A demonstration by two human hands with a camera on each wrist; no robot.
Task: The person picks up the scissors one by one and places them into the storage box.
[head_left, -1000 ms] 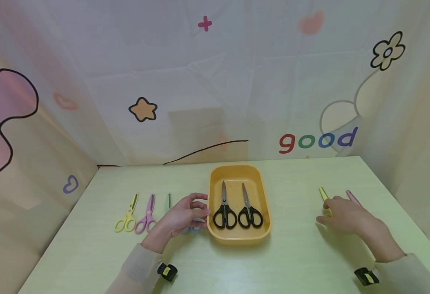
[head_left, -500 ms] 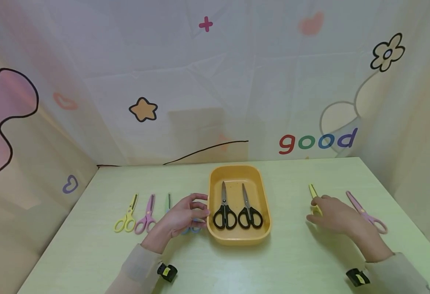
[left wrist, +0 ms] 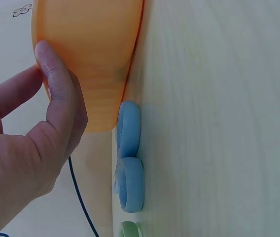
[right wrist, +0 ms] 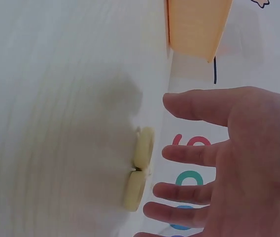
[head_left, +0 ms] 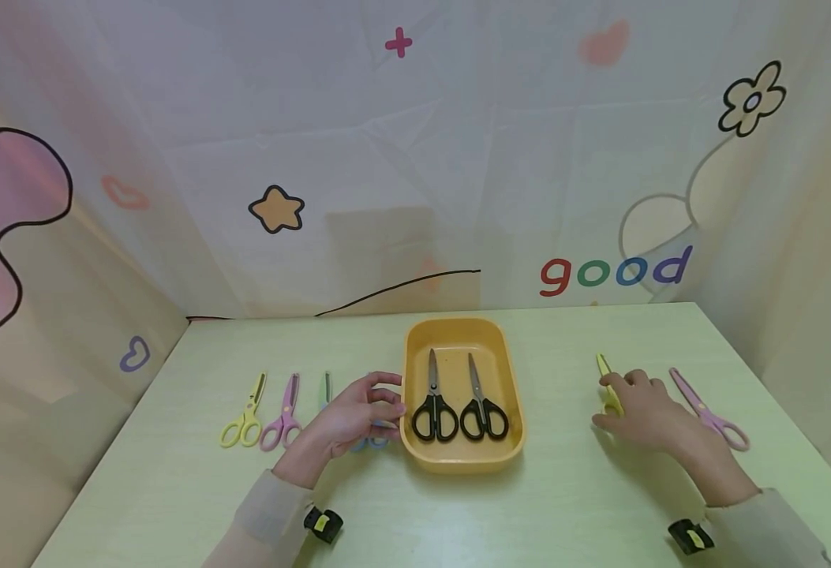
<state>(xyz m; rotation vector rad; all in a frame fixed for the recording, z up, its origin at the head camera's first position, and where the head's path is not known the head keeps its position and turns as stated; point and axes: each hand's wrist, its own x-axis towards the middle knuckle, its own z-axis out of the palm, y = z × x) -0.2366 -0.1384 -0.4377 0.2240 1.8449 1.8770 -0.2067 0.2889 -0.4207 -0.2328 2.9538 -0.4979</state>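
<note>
My left hand (head_left: 354, 418) pinches the left rim of a yellow plastic tray (head_left: 461, 465), thumb and fingers meeting at its edge in the left wrist view. Inside the tray lie two black-handled scissors, the left pair (head_left: 435, 418) and the right pair (head_left: 484, 418). On the right, my right hand (head_left: 645, 414) hovers over yellow scissors (head_left: 608, 394) lying on the table. The right wrist view shows its fingers spread, apart from the yellow handle loops (right wrist: 144, 148). Pink scissors (head_left: 706, 412) lie right of that hand.
Left of the tray lie yellow scissors (head_left: 248, 418), pink scissors (head_left: 287, 414), green scissors (head_left: 325, 386) and blue scissors (left wrist: 130, 131), the last two partly hidden by my left hand. A printed curtain (head_left: 372, 158) hangs behind the table (head_left: 564, 505).
My right hand has moved left with the yellow scissors, away from the pink pair, then let go of them and spread its fingers. My left hand stays on the tray.
</note>
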